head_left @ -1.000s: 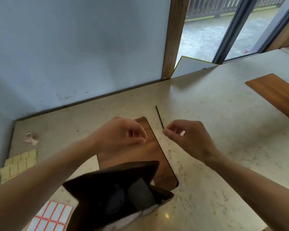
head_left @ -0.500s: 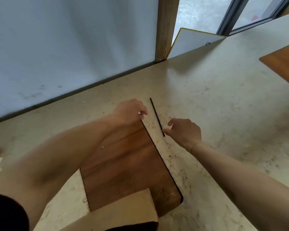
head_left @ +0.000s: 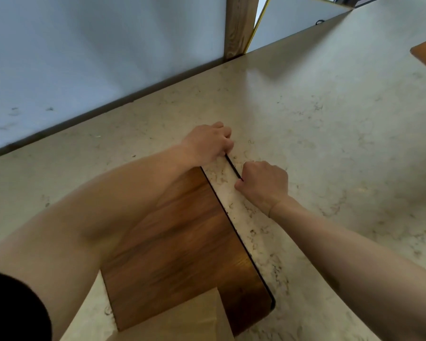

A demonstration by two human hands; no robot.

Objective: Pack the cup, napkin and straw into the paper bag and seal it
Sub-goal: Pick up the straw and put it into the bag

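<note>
- Black thin straw (head_left: 233,167) lies flat on the pale stone counter (head_left: 330,143), just beside the far right edge of the wooden board (head_left: 182,242); only a short middle stretch shows, both ends hidden by the hands
- left hand (head_left: 208,141) has fingers curled down over the far end of the straw; looks like a pinch off the surface, contact itself hidden under the knuckles
- right hand (head_left: 263,184) is curled at the near end, thumb and fingertips meeting right where the straw disappears; reads as gripping that end
- judgement: two hands because a thin straw lying flat on a smooth counter is hard to lift with one; holding both ends should keep it from rolling or flicking away
- step in hand, as I judge it: picking up the straw to carry it to the bag
- paper bag (head_left: 182,321) sits at the bottom edge, near the person, resting partly over the near end of the board; only a tan flap or upper part shows
- bag opening not in view, so contents cannot be told; cup and napkin not visible anywhere in this view
- bag seems not yet sealed, but cannot confirm
- risk: a long straw could catch the bag's rim on entry; should go in end first
</note>
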